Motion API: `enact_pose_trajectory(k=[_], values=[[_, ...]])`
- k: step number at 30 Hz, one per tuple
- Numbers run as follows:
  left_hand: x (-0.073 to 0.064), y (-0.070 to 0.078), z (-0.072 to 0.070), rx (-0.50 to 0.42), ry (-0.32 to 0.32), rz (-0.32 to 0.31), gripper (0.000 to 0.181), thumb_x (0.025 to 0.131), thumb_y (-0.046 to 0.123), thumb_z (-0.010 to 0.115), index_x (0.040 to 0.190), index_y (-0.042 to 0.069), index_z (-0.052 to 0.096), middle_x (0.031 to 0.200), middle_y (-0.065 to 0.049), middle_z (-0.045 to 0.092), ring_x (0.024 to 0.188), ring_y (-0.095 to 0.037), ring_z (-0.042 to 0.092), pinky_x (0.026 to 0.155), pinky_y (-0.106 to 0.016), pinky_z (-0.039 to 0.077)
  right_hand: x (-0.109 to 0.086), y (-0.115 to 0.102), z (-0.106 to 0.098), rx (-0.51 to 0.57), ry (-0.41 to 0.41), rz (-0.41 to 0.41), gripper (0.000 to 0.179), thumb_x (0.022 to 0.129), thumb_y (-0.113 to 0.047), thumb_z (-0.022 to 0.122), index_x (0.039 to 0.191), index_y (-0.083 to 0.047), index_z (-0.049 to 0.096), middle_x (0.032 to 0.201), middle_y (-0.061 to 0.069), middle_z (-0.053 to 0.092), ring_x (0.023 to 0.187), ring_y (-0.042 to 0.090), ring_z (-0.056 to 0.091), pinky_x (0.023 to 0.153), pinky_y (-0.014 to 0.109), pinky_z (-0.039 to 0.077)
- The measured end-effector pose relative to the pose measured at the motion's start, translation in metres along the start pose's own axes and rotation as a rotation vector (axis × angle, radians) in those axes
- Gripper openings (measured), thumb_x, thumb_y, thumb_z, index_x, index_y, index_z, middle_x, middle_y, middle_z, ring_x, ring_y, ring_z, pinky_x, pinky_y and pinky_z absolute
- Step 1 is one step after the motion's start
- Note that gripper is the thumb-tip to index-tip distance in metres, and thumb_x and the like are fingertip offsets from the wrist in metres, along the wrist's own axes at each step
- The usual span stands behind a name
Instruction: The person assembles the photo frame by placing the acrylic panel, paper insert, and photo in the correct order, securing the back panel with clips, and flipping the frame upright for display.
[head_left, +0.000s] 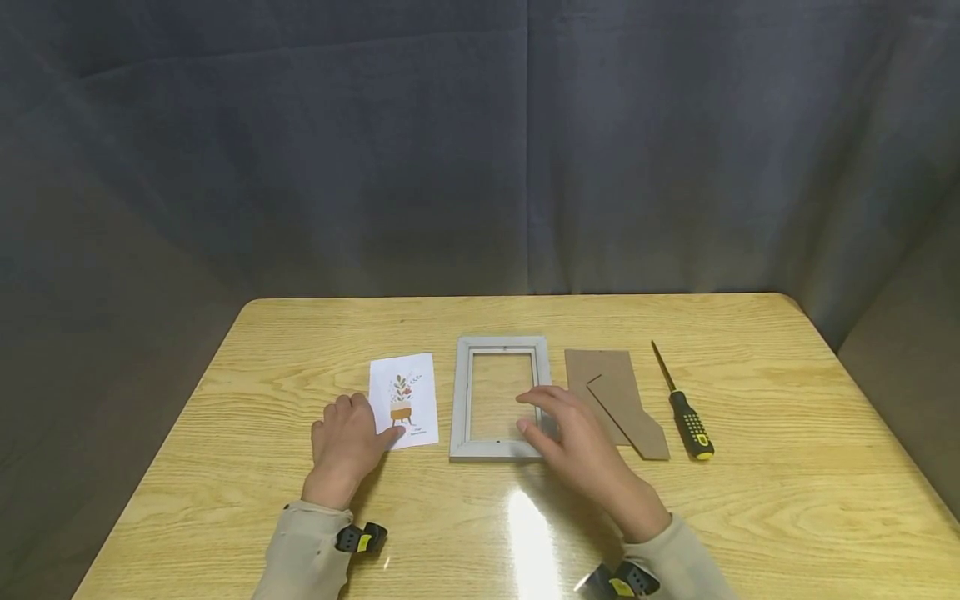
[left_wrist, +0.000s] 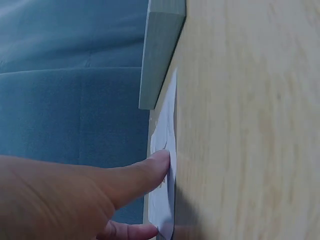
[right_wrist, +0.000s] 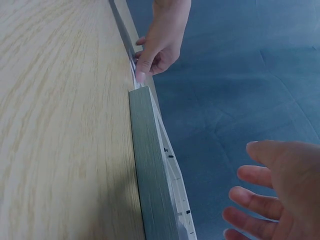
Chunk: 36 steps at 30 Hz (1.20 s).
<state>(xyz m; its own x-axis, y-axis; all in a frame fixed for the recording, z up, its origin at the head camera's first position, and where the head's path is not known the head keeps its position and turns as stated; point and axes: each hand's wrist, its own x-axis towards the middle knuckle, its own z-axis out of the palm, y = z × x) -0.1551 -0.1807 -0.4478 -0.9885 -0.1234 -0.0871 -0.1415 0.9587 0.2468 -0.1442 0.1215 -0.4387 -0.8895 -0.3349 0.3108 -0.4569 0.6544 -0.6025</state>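
My left hand [head_left: 347, 442] lies flat-fingered on the table [head_left: 750, 500], and its grip is released: the thumb tip presses down on the near left corner of the printed card [head_left: 405, 400], nothing curled round it. In the left wrist view the thumb [left_wrist: 150, 172] sits right on the card's [left_wrist: 167, 165] edge, pinning it to the wood.

My right hand [head_left: 573, 437] is spread loose over the near right corner of the grey picture frame [head_left: 499, 398]. The right wrist view shows its fingers [right_wrist: 250, 200] straight and apart, standing off the frame [right_wrist: 155, 175], so I read that grip as released too and holding nothing. From the head view alone I cannot tell whether a fingertip grazes the frame rail.

The relation I'm watching: the card lies just beside the frame, to its left, not touching it. Both have their long axes running away from me, roughly parallel. The left hand is the nearer one to the card; the right is the nearer one to the frame.

Further right lie the brown backing board [head_left: 615, 400] with its stand flap, just beside the frame, and then the screwdriver [head_left: 684, 404], tip pointing away from me, untouched.
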Motion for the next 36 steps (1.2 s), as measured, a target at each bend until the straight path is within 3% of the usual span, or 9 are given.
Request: enact_pose_trajectory(k=[9, 16, 20, 27, 30, 36], values=[[0.0022, -0.0025, -0.0003, -0.022, -0.005, 0.009, 0.060, 0.083, 0.039, 0.083, 0.107, -0.010, 0.060, 0.097, -0.021, 0.062, 0.086, -0.034, 0.057, 0.075, -0.051, 0.049, -0.0010, 0.0007, 0.0014, -0.009, 0.019, -0.028, 0.031, 0.094, -0.022, 0.071, 0.122, -0.007, 0.070, 0.129, 0.015, 0.068, 0.124, 0.035, 0.062, 0.107, 0.054, 0.047], [0.0041, -0.0041, -0.0024, -0.070, -0.015, 0.016, 0.039, 0.081, 0.030, 0.085, 0.092, -0.002, 0.066, 0.080, -0.010, 0.061, 0.068, -0.024, 0.053, 0.056, -0.034, 0.041, -0.0016, 0.0005, 0.0021, -0.009, 0.014, -0.024, 0.031, 0.094, -0.022, 0.072, 0.122, -0.008, 0.070, 0.130, 0.014, 0.067, 0.124, 0.035, 0.061, 0.107, 0.055, 0.047], [0.0041, -0.0045, -0.0041, -0.108, -0.019, 0.020, 0.030, 0.084, 0.026, 0.083, 0.090, 0.001, 0.068, 0.076, -0.007, 0.063, 0.064, -0.021, 0.053, 0.052, -0.030, 0.037, -0.0010, 0.0002, 0.0021, -0.008, 0.012, -0.025, 0.031, 0.094, -0.022, 0.072, 0.122, -0.008, 0.070, 0.130, 0.015, 0.067, 0.124, 0.035, 0.061, 0.106, 0.055, 0.047], [0.0041, -0.0032, -0.0044, -0.180, -0.018, 0.025, 0.026, 0.092, 0.021, 0.075, 0.102, 0.005, 0.058, 0.078, -0.008, 0.063, 0.062, -0.020, 0.051, 0.053, -0.030, 0.033, -0.0008, 0.0009, 0.0024, -0.011, 0.015, -0.036, 0.031, 0.094, -0.021, 0.072, 0.122, -0.008, 0.070, 0.128, 0.015, 0.068, 0.123, 0.034, 0.062, 0.105, 0.053, 0.048], [0.0052, -0.0019, -0.0042, -0.201, -0.019, 0.017, 0.032, 0.092, 0.022, 0.075, 0.111, 0.004, 0.058, 0.079, -0.010, 0.065, 0.061, -0.020, 0.051, 0.053, -0.030, 0.033, -0.0009, 0.0012, 0.0025, -0.012, 0.014, -0.035, 0.031, 0.094, -0.021, 0.072, 0.122, -0.008, 0.070, 0.128, 0.014, 0.068, 0.123, 0.034, 0.063, 0.105, 0.053, 0.048], [0.0073, -0.0018, -0.0038, -0.231, -0.011, -0.002, 0.046, 0.089, 0.024, 0.079, 0.123, 0.000, 0.060, 0.098, -0.016, 0.071, 0.070, -0.022, 0.059, 0.055, -0.029, 0.037, -0.0006, 0.0011, 0.0031, -0.016, 0.007, -0.032, 0.031, 0.094, -0.022, 0.072, 0.122, -0.008, 0.070, 0.128, 0.014, 0.068, 0.122, 0.034, 0.063, 0.105, 0.054, 0.048]])
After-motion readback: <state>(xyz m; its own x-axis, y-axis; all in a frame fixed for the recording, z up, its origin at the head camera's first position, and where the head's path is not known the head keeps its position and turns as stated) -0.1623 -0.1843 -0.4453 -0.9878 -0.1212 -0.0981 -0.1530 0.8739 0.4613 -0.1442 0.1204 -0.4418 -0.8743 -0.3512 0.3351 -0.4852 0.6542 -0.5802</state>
